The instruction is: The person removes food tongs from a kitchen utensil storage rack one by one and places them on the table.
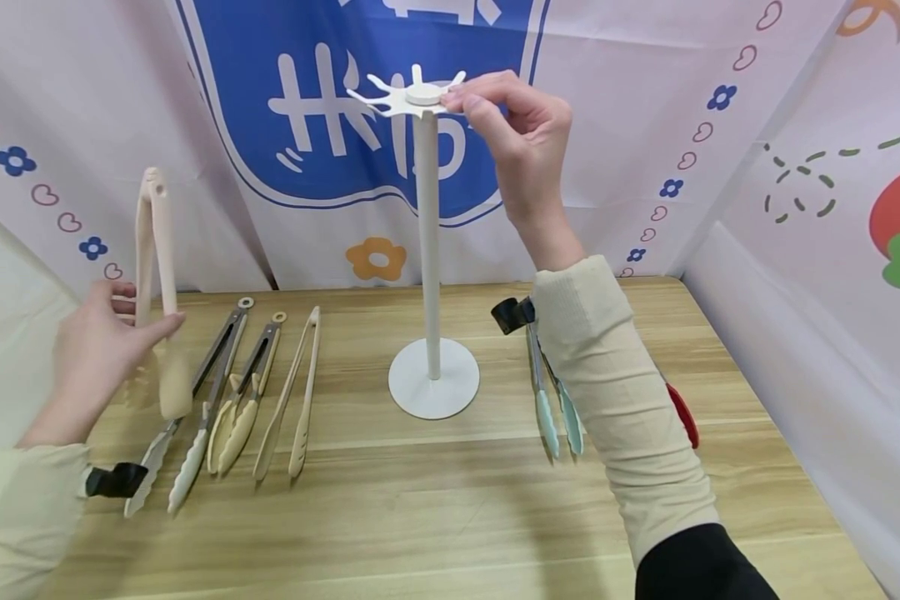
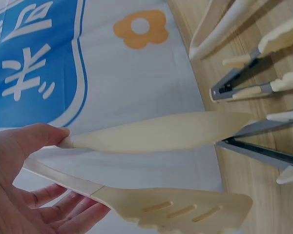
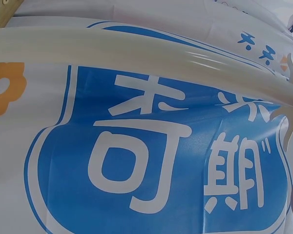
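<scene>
My left hand (image 1: 108, 354) holds a pair of cream kitchen tongs (image 1: 174, 387) upright, hinge end at the top, at the table's left. In the left wrist view the thumb lies on one arm of the tongs (image 2: 166, 132) and the fingers on the other. The tongs' two heads stand apart, one of them slotted. Mid-table, a tall white stand (image 1: 429, 250) carries a ring of hooks (image 1: 403, 102) on top. My right hand (image 1: 528, 142) pinches this ring at its right side with thumb and fingertips. The right wrist view shows mainly the pole (image 3: 136, 48).
Left of the stand's round base (image 1: 450, 398), white-tipped tongs (image 1: 187, 471), yellowish tongs (image 1: 237, 437) and slim beige tongs (image 1: 302, 437) lie on the wooden table (image 1: 420, 525). Mint-tipped tongs (image 1: 546, 421) and a red item (image 1: 684, 415), partly behind the right sleeve, lie right. A printed cloth (image 1: 322, 242) hangs behind.
</scene>
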{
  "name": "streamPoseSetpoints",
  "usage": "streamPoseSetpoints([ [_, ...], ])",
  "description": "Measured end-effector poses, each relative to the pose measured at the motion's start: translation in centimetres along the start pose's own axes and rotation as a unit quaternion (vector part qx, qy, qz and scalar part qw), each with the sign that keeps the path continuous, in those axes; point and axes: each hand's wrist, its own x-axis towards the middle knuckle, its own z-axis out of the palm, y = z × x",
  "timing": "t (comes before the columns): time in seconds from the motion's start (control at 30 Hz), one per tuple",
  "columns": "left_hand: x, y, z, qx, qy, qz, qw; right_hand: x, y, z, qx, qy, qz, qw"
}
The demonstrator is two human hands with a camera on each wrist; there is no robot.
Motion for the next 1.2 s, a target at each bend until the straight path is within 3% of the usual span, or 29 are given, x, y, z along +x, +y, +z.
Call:
streamPoseSetpoints([
  [0.33, 0.4, -2.1, -0.4, 0.018, -0.006, -0.02, 0.9996, 0.0, 0.0, 0.1, 0.002, 0.001, 0.003, 1.0],
  [0.57, 0.5, -3.4, -0.7, 0.037, -0.03, -0.038, 0.9981, 0.0, 0.0, 0.0, -0.001, 0.001, 0.005, 1.0],
  [1.0, 0.7, -6.2, -0.6, 0.076, -0.051, -0.028, 0.9954, 0.0, 0.0, 0.0, -0.002, 0.002, 0.007, 1.0],
  [1.2, 0.6, -7.2, -0.2, 0.087, -0.081, -0.036, 0.9923, 0.0, 0.0, 0.0, -0.002, 0.003, 0.008, 1.0],
])
